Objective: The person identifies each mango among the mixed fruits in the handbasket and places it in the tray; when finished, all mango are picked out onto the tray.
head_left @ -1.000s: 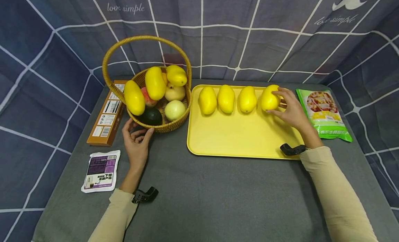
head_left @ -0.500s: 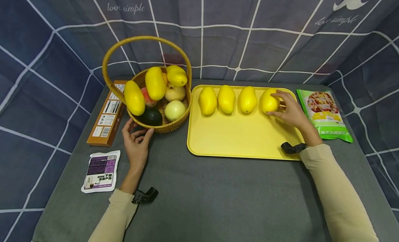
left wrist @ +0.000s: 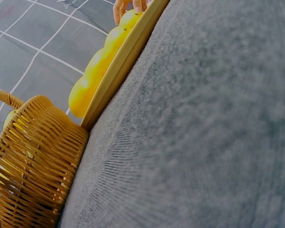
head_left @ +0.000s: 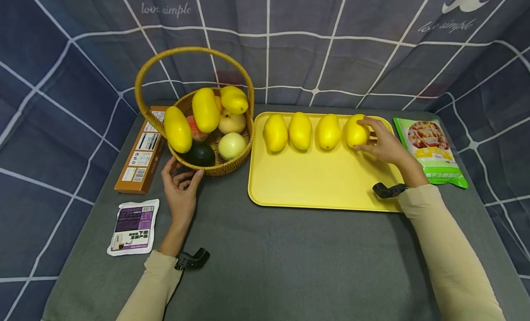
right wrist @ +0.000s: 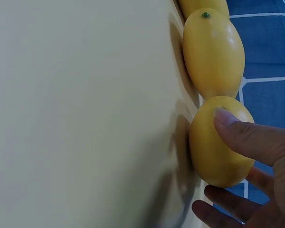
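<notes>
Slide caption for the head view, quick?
Right hand holds the end yellow fruit of four lined up on the tray; left hand touches the basket.

Box (head_left: 139, 163) by surface's (head_left: 290, 266) left edge partly hidden behind basket (head_left: 228, 169); orange fruit (head_left: 218, 103) mostly covered; pouch (head_left: 133, 226) small print unreadable.

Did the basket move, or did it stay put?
No, the basket hasn't moved any way I can see; it sits in the same spot beside the tray.
</notes>
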The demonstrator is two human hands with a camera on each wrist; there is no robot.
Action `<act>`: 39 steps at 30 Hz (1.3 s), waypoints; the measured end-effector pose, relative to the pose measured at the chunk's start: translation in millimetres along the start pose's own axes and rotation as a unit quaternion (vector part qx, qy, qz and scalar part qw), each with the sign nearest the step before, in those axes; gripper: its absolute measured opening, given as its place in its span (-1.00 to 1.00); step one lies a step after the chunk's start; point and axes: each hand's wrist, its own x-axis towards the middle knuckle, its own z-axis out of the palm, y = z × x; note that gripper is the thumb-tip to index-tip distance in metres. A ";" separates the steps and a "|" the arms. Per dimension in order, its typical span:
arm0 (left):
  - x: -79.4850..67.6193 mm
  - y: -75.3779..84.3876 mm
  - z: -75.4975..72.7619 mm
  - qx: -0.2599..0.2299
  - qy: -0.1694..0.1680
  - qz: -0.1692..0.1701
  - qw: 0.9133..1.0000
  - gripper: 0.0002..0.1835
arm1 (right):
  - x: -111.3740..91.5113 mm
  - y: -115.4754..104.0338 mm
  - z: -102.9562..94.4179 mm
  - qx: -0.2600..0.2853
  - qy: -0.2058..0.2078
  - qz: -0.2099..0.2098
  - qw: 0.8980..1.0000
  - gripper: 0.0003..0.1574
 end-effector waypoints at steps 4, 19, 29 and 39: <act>0.3 0.2 -0.3 0.002 -0.003 -0.001 1.000 -0.25 | 1.2 -0.3 -0.4 0.002 -0.015 0.000 1.000 -0.08; 0.0 3.1 -0.6 0.004 -0.002 -0.007 1.000 -0.25 | 0.1 1.0 -2.8 -0.007 -0.016 -0.002 1.000 -0.03; 0.1 2.8 -0.1 0.005 -0.003 -0.007 1.000 -0.25 | -6.7 -12.0 -5.2 -0.052 0.052 -0.027 0.997 -0.08; 0.6 2.5 -0.4 0.004 -0.002 -0.001 1.000 -0.26 | 9.6 -79.6 8.9 -0.057 0.034 -0.091 0.994 -0.07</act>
